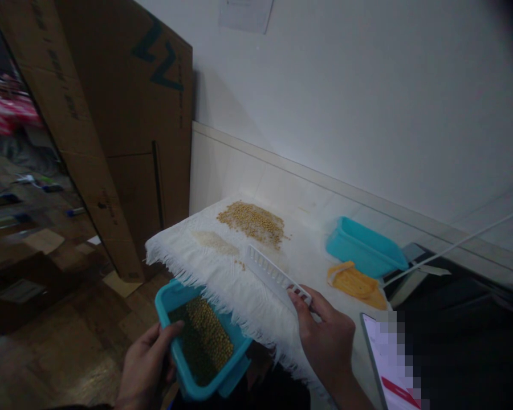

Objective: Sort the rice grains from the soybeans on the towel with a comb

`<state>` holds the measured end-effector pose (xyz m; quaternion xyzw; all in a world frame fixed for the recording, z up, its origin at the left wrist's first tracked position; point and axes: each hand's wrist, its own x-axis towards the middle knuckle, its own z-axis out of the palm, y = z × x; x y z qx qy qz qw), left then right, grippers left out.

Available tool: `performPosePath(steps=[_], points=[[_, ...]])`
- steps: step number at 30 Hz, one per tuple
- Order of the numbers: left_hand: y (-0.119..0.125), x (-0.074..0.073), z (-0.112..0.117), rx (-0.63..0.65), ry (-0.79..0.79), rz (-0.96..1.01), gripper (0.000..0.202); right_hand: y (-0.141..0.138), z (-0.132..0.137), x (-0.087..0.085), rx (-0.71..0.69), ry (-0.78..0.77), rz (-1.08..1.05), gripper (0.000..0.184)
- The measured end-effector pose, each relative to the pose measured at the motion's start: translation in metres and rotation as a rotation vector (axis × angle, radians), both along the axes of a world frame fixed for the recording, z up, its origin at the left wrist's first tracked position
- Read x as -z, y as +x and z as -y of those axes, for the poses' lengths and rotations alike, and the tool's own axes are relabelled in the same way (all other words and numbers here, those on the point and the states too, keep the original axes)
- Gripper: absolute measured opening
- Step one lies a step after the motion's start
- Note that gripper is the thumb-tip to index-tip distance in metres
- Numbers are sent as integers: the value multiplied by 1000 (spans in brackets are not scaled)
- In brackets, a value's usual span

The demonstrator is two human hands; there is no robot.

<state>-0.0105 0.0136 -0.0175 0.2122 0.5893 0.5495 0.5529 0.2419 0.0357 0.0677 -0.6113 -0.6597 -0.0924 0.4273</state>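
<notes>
My left hand [149, 359] grips the near left rim of a turquoise plastic tub [192, 387], thumb over the edge. Inside it lie yellow soybeans [214, 336] beside small dark green beans [188, 347]. The tub is tilted, below the fringed edge of a white cloth [222, 285]. In my right hand [325, 324] is a white slotted plastic tray [267, 273], pinched at its near end and standing on edge over the cloth. Beyond the tray, a patch of soybeans [254, 222] is spread on the cloth. Pale small grains [214, 242] and a few stray beans lie nearer.
Another turquoise tub [363, 247] stands at the right, with an orange-yellow cloth [357, 285] before it. A phone or tablet [385, 364] lies at the right edge. A tall cardboard box [132, 125] stands left of the table, against the white wall [346, 102].
</notes>
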Motion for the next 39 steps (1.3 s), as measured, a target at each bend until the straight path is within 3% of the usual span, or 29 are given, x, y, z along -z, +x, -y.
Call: performPosePath(steps=[8, 39], points=[[1, -6, 1, -13, -4, 23, 32, -4, -2, 1, -34, -16, 3, 24], [-2, -3, 0, -4, -2, -1, 34, -22, 8, 0, -125, -96, -63, 22]])
